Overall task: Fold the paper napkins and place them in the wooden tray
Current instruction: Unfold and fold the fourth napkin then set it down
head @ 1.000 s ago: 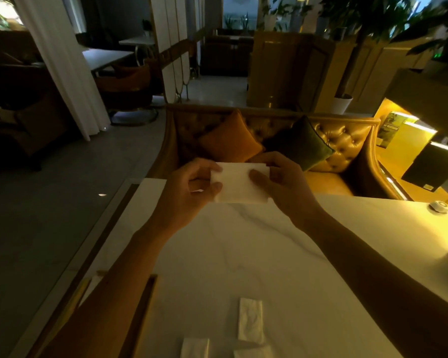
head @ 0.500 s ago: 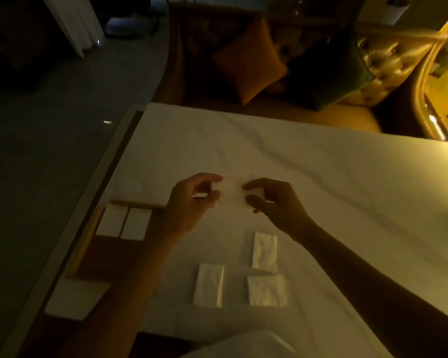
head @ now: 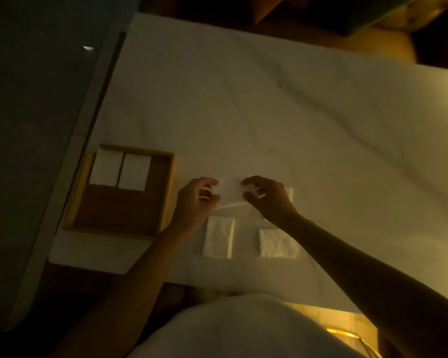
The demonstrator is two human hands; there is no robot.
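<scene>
I hold a white paper napkin (head: 230,192) just above the table between both hands. My left hand (head: 195,200) pinches its left end and my right hand (head: 268,200) pinches its right end. To the left lies the wooden tray (head: 166,192), with two folded napkins (head: 120,170) side by side in its far part. On the table near me lie a folded napkin (head: 219,237) and another (head: 278,243). A third napkin (head: 288,193) peeks out behind my right hand, mostly hidden.
The white marble table (head: 269,112) stretches far and right. Its left edge runs just beside the tray, with dark floor (head: 31,99) beyond. A tufted sofa with cushions (head: 373,16) stands behind the far edge. The light is dim.
My view tilted down from the sofa to the table. My hands carried the napkin down and toward me, close over the table, and the tray came fully into view.
</scene>
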